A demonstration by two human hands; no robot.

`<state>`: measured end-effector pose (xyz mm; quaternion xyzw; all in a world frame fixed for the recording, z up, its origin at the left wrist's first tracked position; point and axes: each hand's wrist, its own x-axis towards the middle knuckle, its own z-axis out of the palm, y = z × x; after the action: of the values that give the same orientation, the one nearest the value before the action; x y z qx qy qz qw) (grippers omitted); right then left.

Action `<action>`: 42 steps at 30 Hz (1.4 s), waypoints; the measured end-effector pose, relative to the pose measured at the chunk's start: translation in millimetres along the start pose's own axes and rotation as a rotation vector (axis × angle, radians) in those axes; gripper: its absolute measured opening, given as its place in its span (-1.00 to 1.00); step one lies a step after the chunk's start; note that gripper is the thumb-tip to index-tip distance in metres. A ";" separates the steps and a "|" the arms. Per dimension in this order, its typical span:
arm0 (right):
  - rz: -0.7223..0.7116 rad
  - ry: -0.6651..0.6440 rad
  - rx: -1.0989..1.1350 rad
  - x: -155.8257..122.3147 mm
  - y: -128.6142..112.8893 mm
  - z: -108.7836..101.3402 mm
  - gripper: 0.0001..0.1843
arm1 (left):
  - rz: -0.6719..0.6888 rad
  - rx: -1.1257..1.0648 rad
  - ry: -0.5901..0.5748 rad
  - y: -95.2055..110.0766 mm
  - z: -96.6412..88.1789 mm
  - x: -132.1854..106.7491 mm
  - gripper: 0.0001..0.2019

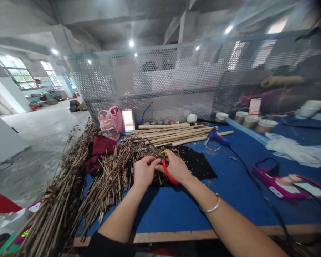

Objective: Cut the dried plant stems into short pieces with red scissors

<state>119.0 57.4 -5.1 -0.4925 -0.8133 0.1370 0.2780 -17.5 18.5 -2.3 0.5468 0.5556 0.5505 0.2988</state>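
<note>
My right hand (176, 167) is wrapped round a pair of scissors (169, 174) with red and yellow handles. Their dark blades point up and to the left. Close beside it, my left hand (144, 172) is closed in a pinch, its fingertips almost meeting the right hand's; what they grip is too small and hidden to name. Beneath both hands, dry plant bits lie heaped on a black sheet (204, 167). A pile of cut dried stalks (109, 178) with seed heads spreads just left of my left hand.
Longer dried stalks (57, 200) lean over the table's left edge. Pale sticks (173, 135) lie behind my hands, near a blue glue gun (218, 137) with its cable. A purple power strip (276, 184) and white plastic (296, 150) lie right. Perforated metal panels (107, 78) stand behind.
</note>
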 end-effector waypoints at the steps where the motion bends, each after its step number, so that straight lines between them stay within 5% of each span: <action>1: 0.010 -0.006 -0.003 -0.2 0.2 0.3 -0.59 | 0.003 0.010 0.006 -0.5 -0.2 0.0 -0.81; 17: -0.011 -0.133 0.159 2.9 8.1 -0.4 -0.68 | -0.029 -0.009 -0.057 -0.8 -2.0 0.6 -0.73; 34: -0.011 -0.047 0.180 0.8 13.5 11.8 -0.65 | 0.087 0.104 -0.026 2.7 -3.7 -2.3 -0.73; 42: -0.015 -0.074 0.178 5.2 17.2 7.6 -0.69 | 0.015 -0.023 -0.080 -1.6 -0.6 -1.0 -0.71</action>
<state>125.2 70.6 -18.2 -0.4543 -0.8113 0.2248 0.2913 -18.3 17.6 -3.9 0.5691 0.5327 0.5366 0.3230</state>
